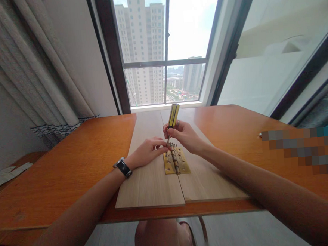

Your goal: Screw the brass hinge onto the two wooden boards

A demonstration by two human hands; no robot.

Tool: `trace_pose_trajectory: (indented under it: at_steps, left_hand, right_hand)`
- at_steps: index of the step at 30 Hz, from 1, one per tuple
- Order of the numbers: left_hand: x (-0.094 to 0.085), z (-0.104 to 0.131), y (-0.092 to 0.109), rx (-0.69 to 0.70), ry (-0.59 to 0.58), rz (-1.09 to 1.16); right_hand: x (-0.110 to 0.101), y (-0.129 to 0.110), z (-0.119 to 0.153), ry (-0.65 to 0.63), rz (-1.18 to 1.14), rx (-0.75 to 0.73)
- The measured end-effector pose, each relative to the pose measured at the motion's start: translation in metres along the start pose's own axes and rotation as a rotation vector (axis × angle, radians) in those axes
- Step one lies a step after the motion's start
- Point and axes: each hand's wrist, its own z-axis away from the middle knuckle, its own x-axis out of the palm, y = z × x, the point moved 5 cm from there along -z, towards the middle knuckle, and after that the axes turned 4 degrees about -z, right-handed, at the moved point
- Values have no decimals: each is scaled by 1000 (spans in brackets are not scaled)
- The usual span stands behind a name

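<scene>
A brass hinge [176, 161] lies open across the seam between two pale wooden boards [148, 187], with several screws near its far end. My right hand [184, 134] is closed around a yellow and black screwdriver [173, 115], held nearly upright with its shaft pointing down at the far part of the hinge. My left hand [150, 151], with a black-strapped watch [124, 167] on the wrist, rests on the left board. Its fingertips are pinched together beside the screwdriver's tip; what they hold there, if anything, is too small to make out.
The boards rest on an orange-brown wooden table [72, 174], whose near edge runs below them. Beyond stands a window [165, 63]. A grey curtain [36, 64] hangs at the left, and a blurred patch covers the table's right side.
</scene>
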Motion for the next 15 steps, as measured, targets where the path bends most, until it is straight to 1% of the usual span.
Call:
trace_pose_trajectory:
  at_steps: [6, 11, 15]
  left_hand:
    - [1, -1, 0, 20, -18, 8]
    - [1, -1, -1, 20, -11, -16]
    - [0, 0, 1, 18, -4, -18]
  right_hand:
    - [-4, 2, -1, 39, 29, 12]
    - [-3, 2, -1, 14, 3, 8]
    - [-3, 0, -1, 4, 40, -26]
